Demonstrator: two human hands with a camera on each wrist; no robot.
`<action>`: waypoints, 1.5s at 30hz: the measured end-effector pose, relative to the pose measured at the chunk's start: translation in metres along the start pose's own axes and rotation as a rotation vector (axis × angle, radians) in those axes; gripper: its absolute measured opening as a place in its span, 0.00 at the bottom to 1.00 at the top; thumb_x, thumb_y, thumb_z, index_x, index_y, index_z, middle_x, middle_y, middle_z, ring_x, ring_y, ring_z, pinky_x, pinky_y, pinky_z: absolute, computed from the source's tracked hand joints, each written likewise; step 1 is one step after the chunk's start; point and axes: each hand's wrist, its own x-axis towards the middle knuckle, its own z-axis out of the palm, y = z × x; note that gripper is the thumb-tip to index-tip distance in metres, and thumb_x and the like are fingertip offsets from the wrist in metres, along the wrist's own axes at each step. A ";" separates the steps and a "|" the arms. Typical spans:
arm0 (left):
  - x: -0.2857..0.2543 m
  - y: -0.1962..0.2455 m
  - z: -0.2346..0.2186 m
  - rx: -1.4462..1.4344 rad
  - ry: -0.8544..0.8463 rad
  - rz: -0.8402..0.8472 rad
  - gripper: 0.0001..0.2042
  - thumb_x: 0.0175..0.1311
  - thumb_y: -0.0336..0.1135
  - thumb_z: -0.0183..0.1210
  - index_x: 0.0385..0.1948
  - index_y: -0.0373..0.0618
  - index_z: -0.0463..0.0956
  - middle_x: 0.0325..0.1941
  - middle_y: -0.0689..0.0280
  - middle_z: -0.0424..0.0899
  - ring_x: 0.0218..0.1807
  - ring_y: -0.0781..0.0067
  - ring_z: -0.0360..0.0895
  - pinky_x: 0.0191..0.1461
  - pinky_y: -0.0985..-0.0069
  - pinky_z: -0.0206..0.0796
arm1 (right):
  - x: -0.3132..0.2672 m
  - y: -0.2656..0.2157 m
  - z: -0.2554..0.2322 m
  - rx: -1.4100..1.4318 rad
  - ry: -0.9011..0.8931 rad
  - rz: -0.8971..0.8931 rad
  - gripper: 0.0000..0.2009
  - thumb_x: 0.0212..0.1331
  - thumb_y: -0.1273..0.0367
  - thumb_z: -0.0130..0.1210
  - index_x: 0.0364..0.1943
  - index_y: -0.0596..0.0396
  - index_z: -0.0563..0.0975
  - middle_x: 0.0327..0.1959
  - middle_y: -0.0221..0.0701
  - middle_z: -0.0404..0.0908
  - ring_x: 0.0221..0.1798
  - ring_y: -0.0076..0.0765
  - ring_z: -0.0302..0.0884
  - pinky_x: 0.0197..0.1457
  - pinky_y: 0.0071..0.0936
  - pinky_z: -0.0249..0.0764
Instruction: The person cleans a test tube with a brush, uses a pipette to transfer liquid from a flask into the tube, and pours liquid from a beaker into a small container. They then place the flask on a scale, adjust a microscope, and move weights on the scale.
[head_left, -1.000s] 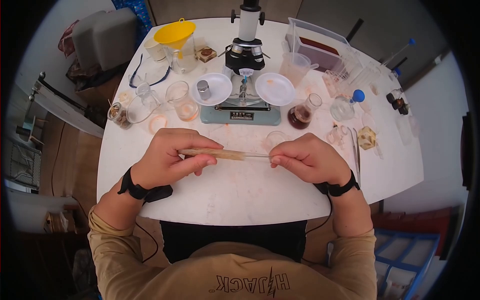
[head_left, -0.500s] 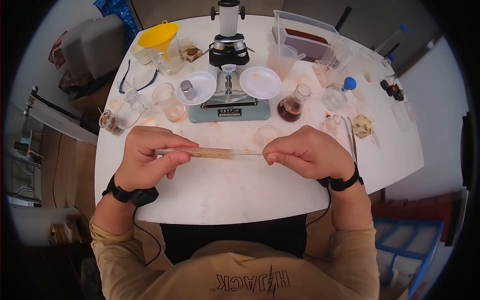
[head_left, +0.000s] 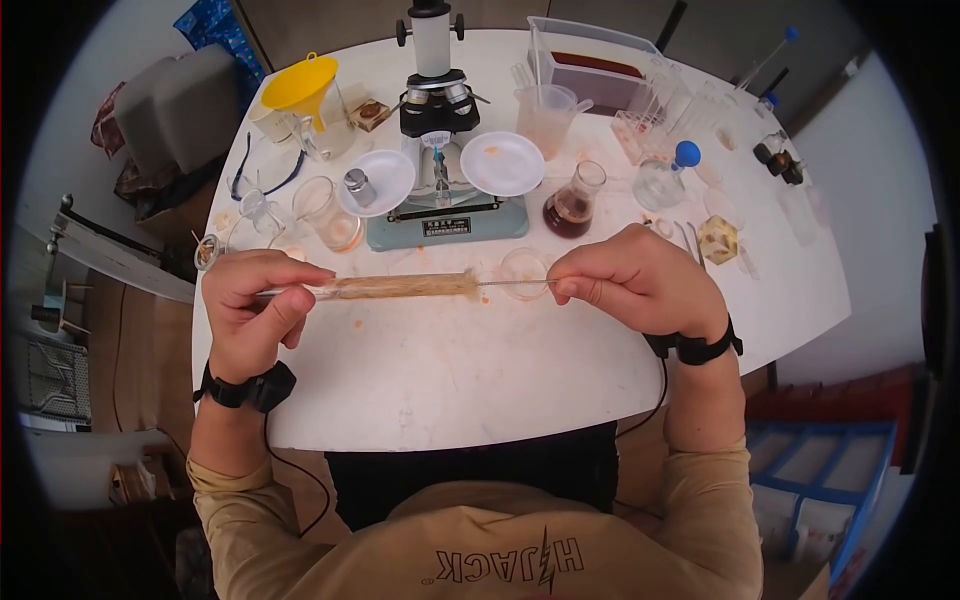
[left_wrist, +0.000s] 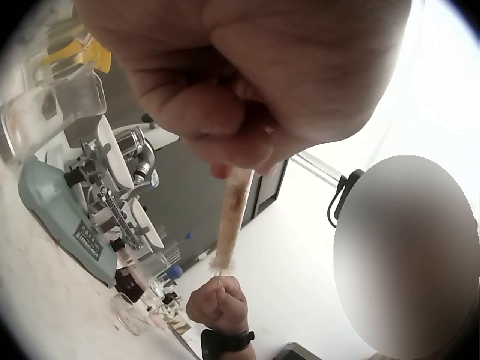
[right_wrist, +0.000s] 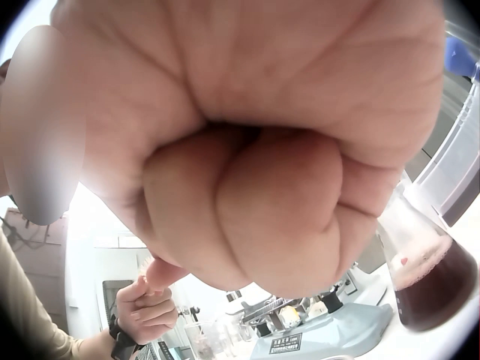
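In the head view my left hand grips a glass test tube near its left end, thumb and fingers round it. Inside the tube lies a test tube brush with pale tan bristles. The bristles flare at the tube's right-hand mouth. From there the brush's thin wire handle runs to my right hand, which pinches it between thumb and curled fingers. Tube and brush lie nearly level above the white table. In the left wrist view the bristled length points toward the right hand.
Behind the hands stand a balance with a metal weight on its left pan and a microscope. A flask of dark liquid and a round glass dish are near the right hand. A beaker stands beyond the left.
The left hand has moved left with the tube, away from the right hand. The brush has slid toward the tube's mouth, where its bristles now flare. The head view has shifted slightly.
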 end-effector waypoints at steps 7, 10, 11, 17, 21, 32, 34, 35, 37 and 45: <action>-0.006 -0.009 -0.017 -0.076 0.151 0.020 0.15 0.81 0.38 0.69 0.46 0.30 0.91 0.25 0.70 0.83 0.15 0.87 0.68 0.20 0.82 0.52 | -0.005 0.004 -0.014 -0.031 0.055 0.031 0.08 0.82 0.68 0.61 0.47 0.56 0.88 0.36 0.32 0.91 0.38 0.35 0.88 0.47 0.30 0.82; -0.006 -0.013 -0.013 -0.096 0.178 0.043 0.15 0.83 0.38 0.67 0.47 0.29 0.88 0.27 0.69 0.83 0.16 0.88 0.65 0.21 0.82 0.50 | -0.004 0.006 -0.015 -0.020 0.041 0.064 0.08 0.82 0.68 0.61 0.47 0.57 0.88 0.38 0.32 0.92 0.40 0.32 0.88 0.49 0.29 0.82; -0.007 -0.015 -0.016 -0.093 0.176 0.045 0.15 0.83 0.38 0.67 0.47 0.29 0.88 0.27 0.69 0.83 0.16 0.88 0.65 0.21 0.82 0.50 | -0.004 0.006 -0.016 -0.023 0.047 0.077 0.09 0.82 0.68 0.61 0.47 0.57 0.88 0.38 0.31 0.92 0.40 0.31 0.88 0.49 0.29 0.81; -0.008 -0.027 -0.033 -0.360 0.441 0.165 0.13 0.84 0.34 0.60 0.46 0.29 0.84 0.37 0.61 0.88 0.18 0.88 0.58 0.23 0.81 0.45 | -0.005 0.016 -0.024 -0.047 0.071 0.128 0.09 0.82 0.68 0.60 0.46 0.57 0.88 0.37 0.31 0.91 0.37 0.31 0.85 0.46 0.32 0.79; -0.006 -0.023 -0.025 -0.300 0.381 0.129 0.13 0.85 0.35 0.61 0.48 0.30 0.84 0.41 0.59 0.91 0.18 0.88 0.59 0.23 0.81 0.47 | 0.004 0.021 -0.010 -0.122 0.042 0.190 0.08 0.78 0.68 0.62 0.46 0.57 0.88 0.34 0.37 0.90 0.34 0.39 0.84 0.43 0.35 0.79; -0.006 -0.021 0.006 -0.259 0.163 0.003 0.16 0.85 0.39 0.65 0.52 0.29 0.85 0.37 0.67 0.84 0.21 0.85 0.69 0.24 0.83 0.56 | 0.013 0.025 0.010 -0.202 0.049 0.121 0.08 0.72 0.70 0.65 0.48 0.57 0.89 0.38 0.42 0.91 0.34 0.47 0.86 0.42 0.41 0.81; -0.006 -0.022 0.007 -0.264 0.164 0.001 0.16 0.85 0.39 0.65 0.52 0.29 0.85 0.37 0.67 0.84 0.21 0.85 0.69 0.24 0.83 0.56 | 0.014 0.022 0.010 -0.203 0.066 0.132 0.07 0.71 0.71 0.65 0.47 0.57 0.89 0.38 0.41 0.91 0.34 0.47 0.86 0.42 0.41 0.81; -0.005 -0.022 0.008 -0.268 0.166 -0.001 0.16 0.85 0.39 0.65 0.52 0.29 0.85 0.36 0.67 0.84 0.21 0.85 0.69 0.24 0.83 0.56 | 0.014 0.022 0.010 -0.212 0.076 0.113 0.07 0.71 0.71 0.65 0.47 0.57 0.89 0.38 0.41 0.90 0.35 0.48 0.86 0.42 0.41 0.81; -0.005 -0.024 0.009 -0.273 0.168 -0.007 0.15 0.85 0.38 0.65 0.52 0.29 0.85 0.36 0.67 0.84 0.21 0.85 0.69 0.24 0.83 0.56 | 0.015 0.021 0.010 -0.225 0.087 0.097 0.06 0.71 0.71 0.65 0.46 0.57 0.89 0.38 0.41 0.89 0.36 0.48 0.86 0.43 0.40 0.81; -0.005 -0.021 0.013 -0.273 0.164 -0.034 0.15 0.85 0.38 0.65 0.50 0.29 0.85 0.32 0.68 0.82 0.20 0.85 0.69 0.23 0.83 0.56 | 0.016 0.024 0.014 -0.335 0.198 0.082 0.06 0.71 0.72 0.66 0.47 0.59 0.87 0.43 0.40 0.88 0.44 0.53 0.87 0.51 0.44 0.83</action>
